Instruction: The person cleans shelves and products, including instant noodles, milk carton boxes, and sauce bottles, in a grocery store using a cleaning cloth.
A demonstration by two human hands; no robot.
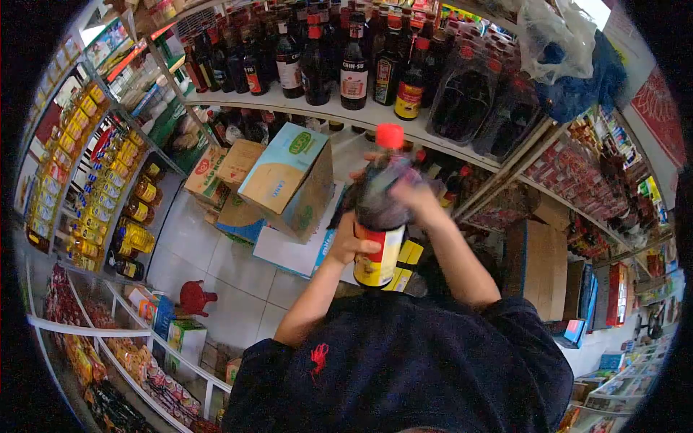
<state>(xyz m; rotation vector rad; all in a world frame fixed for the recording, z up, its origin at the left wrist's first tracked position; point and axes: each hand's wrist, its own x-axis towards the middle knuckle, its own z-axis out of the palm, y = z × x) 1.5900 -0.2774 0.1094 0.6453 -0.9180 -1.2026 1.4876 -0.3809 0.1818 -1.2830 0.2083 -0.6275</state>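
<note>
A large dark bottle with a red cap and a red and yellow label stands roughly upright in front of my chest. My left hand is wrapped round its lower part, at the label. Blurred by motion, my right hand is at the bottle's upper body, holding a dark cloth or something like it that I cannot make out clearly. Behind the bottle is a white shelf with rows of dark sauce bottles, among them one with a pink-white label and one with a yellow label.
Cardboard boxes are stacked on the tiled floor ahead to the left, near a red stool. Oil bottles line the left shelves. Plastic bags hang at the upper right, above an open carton.
</note>
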